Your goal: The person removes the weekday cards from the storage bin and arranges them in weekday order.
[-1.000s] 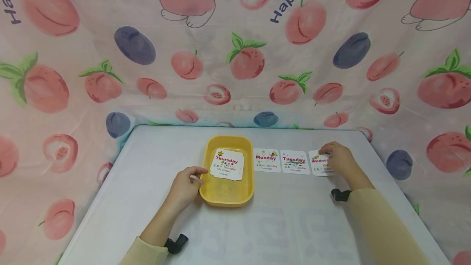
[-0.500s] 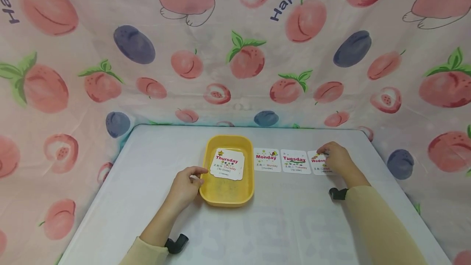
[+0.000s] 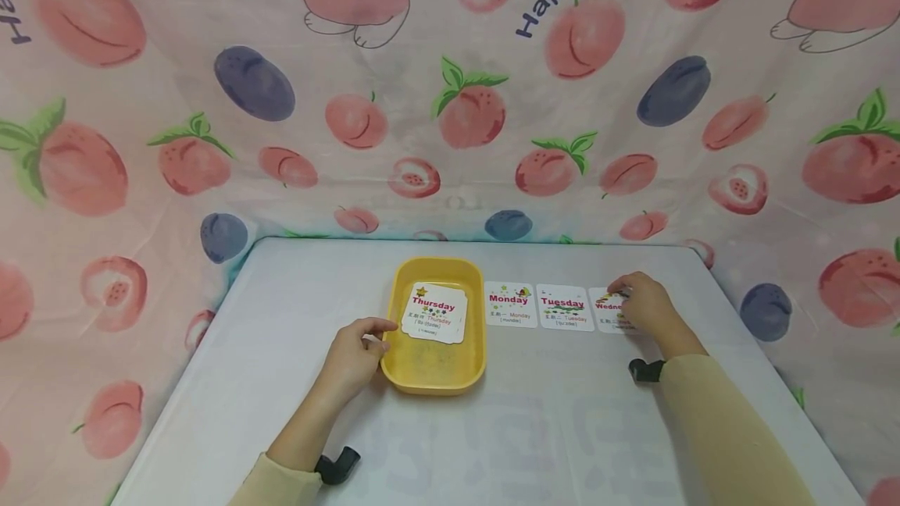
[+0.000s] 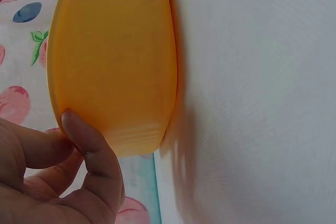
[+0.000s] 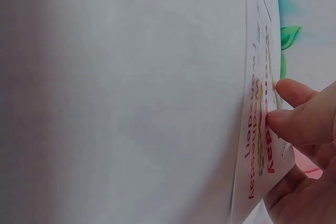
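Note:
In the head view my left hand (image 3: 356,354) is at the left side of a yellow plastic tray (image 3: 432,373); in the left wrist view its thumb and a finger pinch the tray's rim. A small stack of white word cards lies inside, a Thursday card (image 3: 433,314) on top. To the right, a Monday card (image 3: 510,305) and a Tuesday card (image 3: 564,308) lie side by side on the table. My right hand (image 3: 648,308) holds the Wednesday card (image 3: 606,315) at its upper right, thumb on its printed face, partly covering the word.
The white-covered table (image 3: 548,428) ends at a fruit-print cloth (image 3: 394,194) hanging behind and at both sides. The card row runs from the tray's right side, close to the table's back edge.
Early in this second my right hand shifted slightly left with the Wednesday card, closer to the Tuesday card. The left hand and tray stay where they were.

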Tool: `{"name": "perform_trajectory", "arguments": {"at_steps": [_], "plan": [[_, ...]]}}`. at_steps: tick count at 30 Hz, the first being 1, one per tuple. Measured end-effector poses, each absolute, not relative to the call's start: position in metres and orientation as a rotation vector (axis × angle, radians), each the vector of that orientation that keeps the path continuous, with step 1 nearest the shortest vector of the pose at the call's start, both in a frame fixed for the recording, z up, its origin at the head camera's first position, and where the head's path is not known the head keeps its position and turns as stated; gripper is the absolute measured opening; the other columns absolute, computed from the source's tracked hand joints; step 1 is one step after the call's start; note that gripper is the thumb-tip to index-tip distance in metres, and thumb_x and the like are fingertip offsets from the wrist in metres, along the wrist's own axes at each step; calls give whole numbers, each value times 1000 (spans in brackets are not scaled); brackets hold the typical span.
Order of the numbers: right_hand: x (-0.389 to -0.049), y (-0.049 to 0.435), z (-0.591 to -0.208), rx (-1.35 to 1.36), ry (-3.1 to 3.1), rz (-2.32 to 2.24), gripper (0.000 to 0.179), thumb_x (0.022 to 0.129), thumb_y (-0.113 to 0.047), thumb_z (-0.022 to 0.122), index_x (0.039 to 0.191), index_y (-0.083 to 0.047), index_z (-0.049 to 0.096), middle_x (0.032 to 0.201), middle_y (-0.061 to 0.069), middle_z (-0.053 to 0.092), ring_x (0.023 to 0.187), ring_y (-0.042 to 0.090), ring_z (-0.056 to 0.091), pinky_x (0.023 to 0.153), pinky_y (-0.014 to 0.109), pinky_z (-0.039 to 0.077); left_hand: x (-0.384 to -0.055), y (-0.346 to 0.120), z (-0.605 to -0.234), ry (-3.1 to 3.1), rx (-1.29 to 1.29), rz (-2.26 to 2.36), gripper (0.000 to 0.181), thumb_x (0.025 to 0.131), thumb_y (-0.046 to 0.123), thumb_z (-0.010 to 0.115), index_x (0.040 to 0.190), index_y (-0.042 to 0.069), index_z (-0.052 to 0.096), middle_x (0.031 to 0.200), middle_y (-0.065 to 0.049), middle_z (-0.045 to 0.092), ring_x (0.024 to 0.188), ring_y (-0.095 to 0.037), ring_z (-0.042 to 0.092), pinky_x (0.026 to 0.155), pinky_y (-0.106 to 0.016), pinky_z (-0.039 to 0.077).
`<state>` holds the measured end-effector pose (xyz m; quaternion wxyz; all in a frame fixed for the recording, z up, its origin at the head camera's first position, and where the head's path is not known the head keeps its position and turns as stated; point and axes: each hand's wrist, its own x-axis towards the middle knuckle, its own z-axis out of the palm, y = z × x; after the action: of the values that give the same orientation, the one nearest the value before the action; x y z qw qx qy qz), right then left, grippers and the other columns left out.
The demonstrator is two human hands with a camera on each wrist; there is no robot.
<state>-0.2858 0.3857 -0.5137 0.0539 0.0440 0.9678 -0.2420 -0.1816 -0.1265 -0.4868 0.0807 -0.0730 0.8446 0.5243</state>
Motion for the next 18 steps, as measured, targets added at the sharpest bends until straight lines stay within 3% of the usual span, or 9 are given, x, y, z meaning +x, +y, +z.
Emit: {"name": "perform_trajectory", "arguments": {"at_steps": [18], "plan": [[-286, 388, -517, 192, 2950, -698, 42, 92, 6, 58, 131, -4, 70, 147, 28, 55, 126, 48, 45, 111, 69, 39, -182, -127, -486, 2541, -209, 1560, 30, 101, 0, 67, 127, 10, 75, 120, -13, 61, 78, -19, 60, 63, -26, 53]]}}
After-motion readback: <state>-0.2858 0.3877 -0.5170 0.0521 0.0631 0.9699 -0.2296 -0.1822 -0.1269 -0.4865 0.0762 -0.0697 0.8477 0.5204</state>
